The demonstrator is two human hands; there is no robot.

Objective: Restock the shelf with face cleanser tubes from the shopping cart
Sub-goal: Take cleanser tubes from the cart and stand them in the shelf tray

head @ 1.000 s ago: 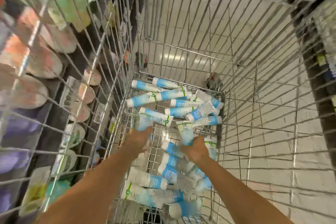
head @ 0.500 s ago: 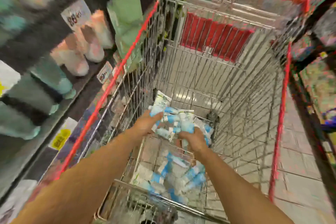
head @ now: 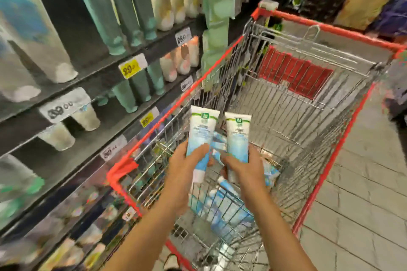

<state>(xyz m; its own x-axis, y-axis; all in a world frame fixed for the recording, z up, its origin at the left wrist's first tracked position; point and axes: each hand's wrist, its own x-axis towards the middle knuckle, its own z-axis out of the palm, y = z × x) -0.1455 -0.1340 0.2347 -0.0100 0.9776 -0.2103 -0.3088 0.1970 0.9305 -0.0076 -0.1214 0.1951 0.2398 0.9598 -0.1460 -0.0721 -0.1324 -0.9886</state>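
Note:
Above the wire shopping cart point(head: 334, 156), my left hand point(head: 187, 167) grips a white and blue face cleanser tube point(head: 201, 134), its flat crimped end pointing up. My right hand point(head: 244, 167) holds a second face cleanser tube point(head: 237, 136) the same way, close beside the first. More blue and white tubes show between and behind the two, but I cannot tell which hand holds them. Several loose tubes point(head: 220, 204) lie on the cart's floor below my wrists. The shelf point(head: 92, 77) stands to the left of the cart.
The shelves hold rows of green, white and peach tubes standing on their caps, with price tags point(head: 132, 68) on the edges. The cart has a red rim point(head: 176, 103) and a red child-seat flap point(head: 295, 75). Tiled floor lies to the right.
Both hands have risen out of the cart, each with a tube, and now hold them upright above the rim. The view has lifted from the cart floor to the shelves.

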